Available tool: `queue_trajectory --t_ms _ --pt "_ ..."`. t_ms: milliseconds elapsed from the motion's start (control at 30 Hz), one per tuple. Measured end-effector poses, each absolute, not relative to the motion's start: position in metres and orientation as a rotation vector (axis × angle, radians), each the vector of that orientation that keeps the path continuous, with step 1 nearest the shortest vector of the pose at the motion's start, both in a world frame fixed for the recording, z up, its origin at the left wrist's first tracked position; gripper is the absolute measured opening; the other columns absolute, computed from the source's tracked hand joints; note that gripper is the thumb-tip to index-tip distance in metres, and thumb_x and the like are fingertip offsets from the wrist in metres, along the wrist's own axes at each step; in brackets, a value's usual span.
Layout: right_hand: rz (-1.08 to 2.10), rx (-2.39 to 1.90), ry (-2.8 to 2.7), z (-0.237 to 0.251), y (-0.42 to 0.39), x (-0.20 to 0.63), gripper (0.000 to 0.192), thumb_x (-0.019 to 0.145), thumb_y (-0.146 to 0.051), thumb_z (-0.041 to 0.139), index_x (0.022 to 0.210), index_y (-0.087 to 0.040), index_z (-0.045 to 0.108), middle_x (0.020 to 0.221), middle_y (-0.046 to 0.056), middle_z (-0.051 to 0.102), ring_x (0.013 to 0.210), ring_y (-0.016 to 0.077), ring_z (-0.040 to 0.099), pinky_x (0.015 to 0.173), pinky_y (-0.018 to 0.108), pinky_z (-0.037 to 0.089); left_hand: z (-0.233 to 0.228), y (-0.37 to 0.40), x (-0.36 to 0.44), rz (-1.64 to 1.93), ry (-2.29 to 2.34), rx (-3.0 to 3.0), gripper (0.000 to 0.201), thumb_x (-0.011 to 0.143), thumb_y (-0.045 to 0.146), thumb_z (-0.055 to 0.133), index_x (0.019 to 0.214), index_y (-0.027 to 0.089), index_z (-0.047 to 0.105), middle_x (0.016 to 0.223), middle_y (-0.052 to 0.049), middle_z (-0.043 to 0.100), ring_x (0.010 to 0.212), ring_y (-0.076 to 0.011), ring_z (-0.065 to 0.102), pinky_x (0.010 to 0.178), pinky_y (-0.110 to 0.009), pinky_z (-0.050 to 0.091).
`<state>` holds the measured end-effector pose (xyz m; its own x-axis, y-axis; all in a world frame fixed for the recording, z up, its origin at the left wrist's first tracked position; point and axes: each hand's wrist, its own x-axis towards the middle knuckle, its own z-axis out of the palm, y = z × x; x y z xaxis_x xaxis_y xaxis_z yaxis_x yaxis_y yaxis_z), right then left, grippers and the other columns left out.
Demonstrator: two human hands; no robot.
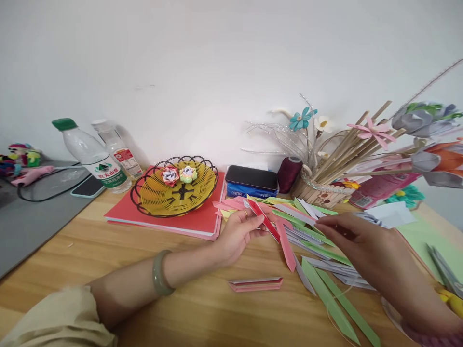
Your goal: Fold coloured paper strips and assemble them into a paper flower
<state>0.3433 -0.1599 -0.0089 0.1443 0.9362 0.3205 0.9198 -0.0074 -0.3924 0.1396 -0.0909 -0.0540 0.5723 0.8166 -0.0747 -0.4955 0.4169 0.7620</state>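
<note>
My left hand [240, 236] pinches a folded red paper strip [264, 220] between thumb and fingers, held slanted over a heap of strips. On the right, my right hand [365, 250] has its fingertips closed on the end of a pale pinkish-white paper strip [294, 212] at the heap. Pink, green, white and yellow folded strips lie spread between and below the hands, among them a pink strip [287, 248] and a long green strip [331, 301]. Apart from the heap, a small stack of folded strips [256, 284] rests on the table nearer to me.
A yellow woven basket [159, 205] with two folded paper balls sits on red paper [123, 214]. Behind are a phone [251, 177] on a blue pack, a thread spool [289, 173] and a flower pot [307, 193]. Bottles [104, 166] stand left; scissors [446, 272] lie right.
</note>
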Motion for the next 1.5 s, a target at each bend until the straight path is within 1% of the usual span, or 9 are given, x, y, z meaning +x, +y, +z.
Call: queue_trajectory --t_ms 100,233,367,467,567,833,1067,1300,1500 --pt "-0.002 -2.077 -1.939 -0.012 -0.160 0.354 0.021 0.077 -0.033 0.047 0.078 -0.022 0.064 0.072 0.002 0.068 0.059 0.0188 0.062 0.053 0.030 0.043 -0.054 -0.091 0.140 0.860 0.510 0.748 0.022 0.069 0.023 0.067 0.089 0.012 0.064 0.085 -0.006 0.066 0.070 -0.0100 0.058 0.068 -0.022 0.045" --pt "-0.254 -2.167 -2.055 -0.027 -0.158 0.358 0.022 0.080 -0.028 0.042 0.082 -0.021 0.064 0.082 0.005 0.067 0.065 0.0222 0.062 0.049 0.031 0.041 -0.054 -0.092 0.140 0.843 0.547 0.732 0.021 0.068 0.022 0.067 0.087 0.011 0.065 0.081 -0.006 0.066 0.066 -0.0084 0.056 0.066 -0.022 0.045" --pt "-0.352 -2.091 -2.084 -0.035 -0.153 0.352 0.026 0.085 -0.026 0.037 0.081 -0.020 0.062 0.082 0.005 0.064 0.067 0.0202 0.061 0.051 0.029 0.040 -0.055 -0.092 0.140 0.852 0.550 0.741 0.019 0.068 0.021 0.067 0.083 0.011 0.065 0.082 -0.006 0.066 0.071 -0.0109 0.057 0.066 -0.023 0.045" --pt "-0.365 -2.011 -2.126 -0.040 -0.148 0.344 0.025 0.086 -0.025 0.036 0.089 -0.020 0.061 0.089 0.004 0.063 0.074 0.0171 0.060 0.057 0.026 0.041 -0.056 -0.091 0.141 0.856 0.548 0.745 0.016 0.068 0.021 0.067 0.079 0.011 0.066 0.079 -0.006 0.066 0.072 -0.0116 0.057 0.066 -0.023 0.045" --pt "-0.410 -1.968 -2.150 -0.046 -0.143 0.336 0.022 0.086 -0.026 0.040 0.095 -0.021 0.060 0.091 0.003 0.061 0.076 0.0162 0.059 0.054 0.024 0.039 -0.056 -0.091 0.141 0.848 0.545 0.739 0.015 0.067 0.021 0.067 0.078 0.011 0.065 0.076 -0.005 0.065 0.068 -0.0103 0.056 0.066 -0.023 0.045" --pt "-0.654 -1.972 -2.071 -0.051 -0.136 0.329 0.016 0.082 -0.026 0.048 0.086 -0.020 0.062 0.085 0.003 0.063 0.071 0.0168 0.057 0.045 0.025 0.025 -0.058 -0.092 0.140 0.815 0.523 0.773 0.014 0.069 0.021 0.065 0.079 0.010 0.065 0.077 -0.007 0.066 0.067 -0.0106 0.057 0.067 -0.023 0.045" --pt "-0.758 -1.881 -2.078 -0.053 -0.133 0.328 0.021 0.083 -0.019 0.044 0.070 -0.017 0.061 0.069 0.003 0.063 0.066 0.0152 0.055 0.048 0.025 0.022 -0.056 -0.093 0.141 0.812 0.531 0.761 0.016 0.066 0.022 0.068 0.077 0.011 0.065 0.077 -0.006 0.066 0.066 -0.0099 0.056 0.066 -0.023 0.045" --pt "-0.742 -1.736 -2.061 -0.052 -0.131 0.329 0.022 0.082 -0.018 0.046 0.065 -0.017 0.059 0.063 0.002 0.063 0.063 0.0145 0.056 0.047 0.025 0.025 -0.053 -0.093 0.141 0.810 0.550 0.758 0.017 0.063 0.023 0.070 0.075 0.011 0.065 0.078 -0.006 0.065 0.068 -0.0109 0.057 0.067 -0.024 0.045" --pt "-0.644 -1.522 -1.946 -0.032 -0.146 0.310 0.016 0.084 -0.025 0.048 0.079 -0.016 0.059 0.070 0.004 0.064 0.067 0.0137 0.058 0.060 0.024 0.043 -0.052 -0.095 0.141 0.811 0.534 0.772 0.022 0.063 0.023 0.071 0.081 0.012 0.066 0.085 -0.008 0.066 0.075 -0.0134 0.058 0.068 -0.024 0.044"
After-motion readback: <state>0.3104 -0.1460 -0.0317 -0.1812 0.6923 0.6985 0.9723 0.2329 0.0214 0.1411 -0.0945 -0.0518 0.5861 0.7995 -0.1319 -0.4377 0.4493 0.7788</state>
